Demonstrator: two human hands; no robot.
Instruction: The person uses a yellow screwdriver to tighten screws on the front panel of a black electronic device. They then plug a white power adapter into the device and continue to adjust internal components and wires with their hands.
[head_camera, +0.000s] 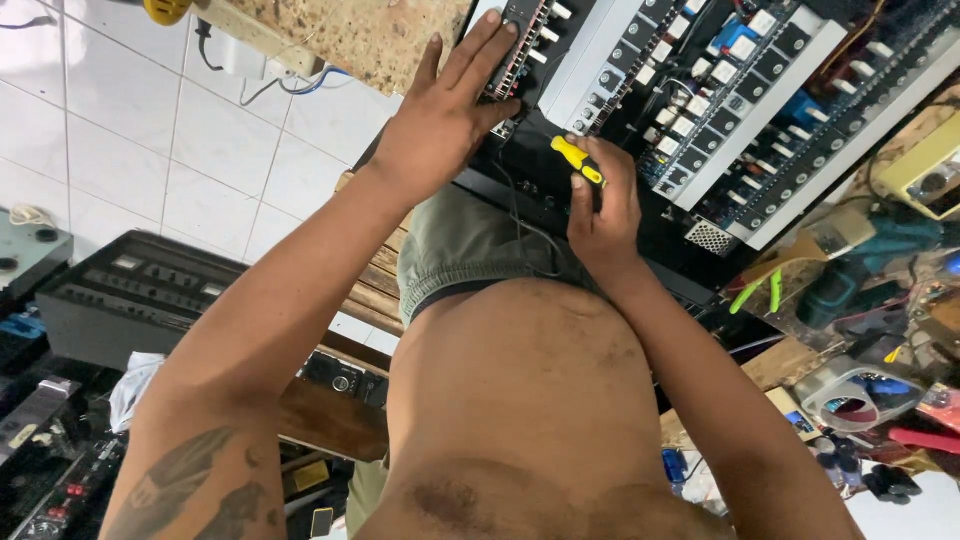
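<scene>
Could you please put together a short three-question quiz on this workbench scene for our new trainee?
1. True or false: the right hand grips a yellow-handled screwdriver.
2. What does the left hand rest on: A) the open audio mixer chassis, B) the green-handled pliers, C) the tiled wall?
3. What colour are the knob caps along the mixer's edge?

Key: 1 true; 2 A; 3 white.
</scene>
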